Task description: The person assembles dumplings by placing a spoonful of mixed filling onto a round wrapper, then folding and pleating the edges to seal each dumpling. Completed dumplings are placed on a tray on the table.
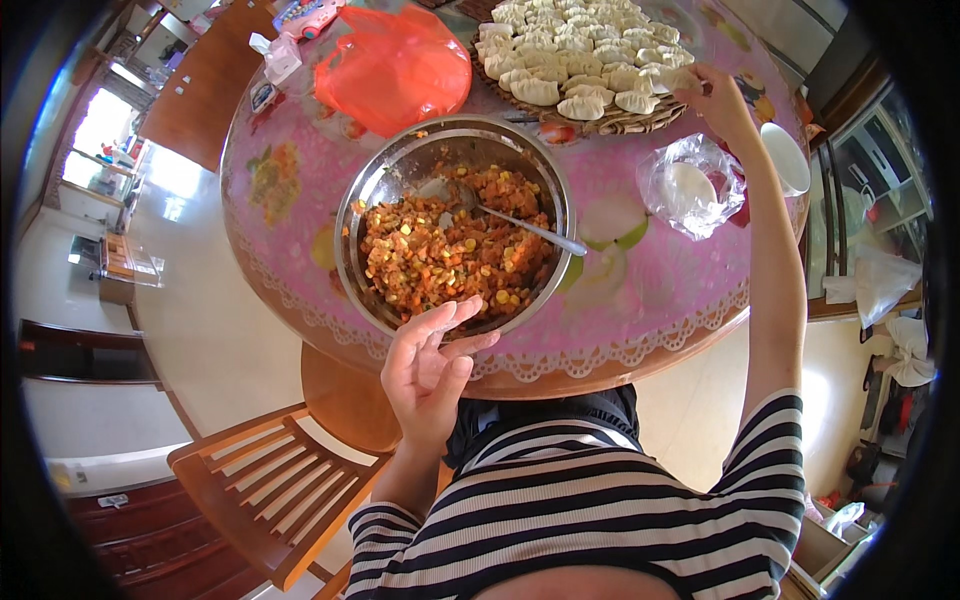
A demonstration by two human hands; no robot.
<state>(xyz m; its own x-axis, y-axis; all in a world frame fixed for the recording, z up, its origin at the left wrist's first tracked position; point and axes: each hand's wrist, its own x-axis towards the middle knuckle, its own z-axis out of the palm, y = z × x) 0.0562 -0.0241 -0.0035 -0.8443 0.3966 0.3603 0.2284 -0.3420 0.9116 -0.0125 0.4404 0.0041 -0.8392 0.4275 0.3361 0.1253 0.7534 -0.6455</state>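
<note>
At the far right of a round woven tray [630, 120], my right hand [716, 101] pinches a dumpling [673, 79] at the edge of the rows. Many pale folded dumplings [577, 45] cover that tray. My left hand [431, 367] is empty, fingers apart and slightly curled, over the near rim of a steel bowl [346, 255]. Chopped filling [450, 262] with corn and orange bits fills much of the bowl. A metal spoon [532, 231] rests in it, its handle over the right rim. Below my right forearm, round dough wrappers [690, 186] lie in a clear plastic bag [660, 161].
A red plastic bag [397, 67] sits behind the bowl, near a tissue pack [279, 58] and a toy [309, 16]. Right of my forearm is a white cup [784, 161]. A wooden chair [277, 480] stands at the left of the round table [300, 300].
</note>
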